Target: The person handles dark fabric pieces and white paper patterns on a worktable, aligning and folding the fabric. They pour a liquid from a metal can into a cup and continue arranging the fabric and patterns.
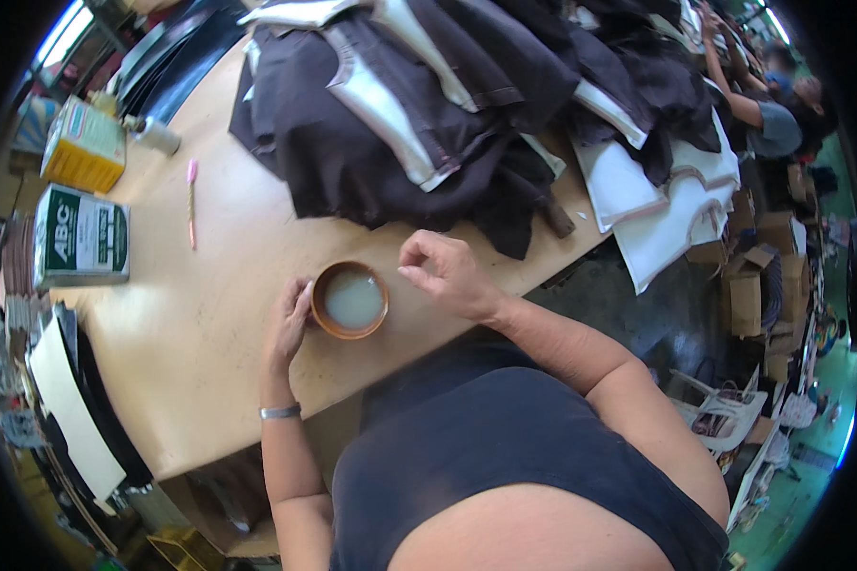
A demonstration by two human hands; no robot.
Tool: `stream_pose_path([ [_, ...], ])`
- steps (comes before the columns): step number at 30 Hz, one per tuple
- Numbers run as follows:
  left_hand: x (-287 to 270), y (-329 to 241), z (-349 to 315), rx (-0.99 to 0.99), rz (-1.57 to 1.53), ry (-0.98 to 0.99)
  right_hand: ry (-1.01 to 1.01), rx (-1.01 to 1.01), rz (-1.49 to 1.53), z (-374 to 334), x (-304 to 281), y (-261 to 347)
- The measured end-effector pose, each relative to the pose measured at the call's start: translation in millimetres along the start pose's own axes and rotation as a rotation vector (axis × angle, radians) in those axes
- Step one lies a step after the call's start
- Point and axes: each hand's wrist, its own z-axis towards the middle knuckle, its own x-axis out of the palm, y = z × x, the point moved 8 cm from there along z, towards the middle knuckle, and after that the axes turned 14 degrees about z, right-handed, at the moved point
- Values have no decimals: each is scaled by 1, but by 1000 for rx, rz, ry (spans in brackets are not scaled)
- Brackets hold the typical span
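Note:
A round brown bowl (320,322) with cloudy whitish liquid (355,301) in it sits on the pale table (200,362). My left hand (288,319) grips its left side, thumb near the rim; the other fingers are partly hidden. Just right of the bowl, my right hand (445,274) is apart from it, with fingers curled in toward the thumb. Whatever those fingers hold, if anything, is hidden. Beyond both hands lies a large heap of dark brown cloth pieces (305,124) with white parts, its near edge close to my right hand.
At the left stand a green and white tin (81,238), a yellow and white box (84,145) and a white bottle (157,135). A pink-tipped pen-like stick (192,205) lies nearby. White panels (657,200) overhang the right edge. A co-worker (771,124) is at far right, beyond cardboard boxes (757,285).

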Motion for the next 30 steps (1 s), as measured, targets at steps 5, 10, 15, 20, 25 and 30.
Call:
stream_pose_path([
  [5, 23, -7, -9, 32, -109, -39, -111, 6, -312, -31, -68, -11],
  [10, 53, -16, -3, 97, -27, -132, -95, -13, -471, -56, -92, -23],
  [15, 107, -68, 14, 187, 116, 61, -173, 0, -702, -49, -116, -8],
  [20, 154, -100, 38, 235, 238, 107, -200, -183, -1184, -44, -144, -39],
  [25, 186, -115, 61, 128, 145, 147, -148, -144, -1241, -37, -177, -66],
  [30, 190, -142, 82, 118, 367, 224, -143, -258, -1060, -22, -208, -67],
])
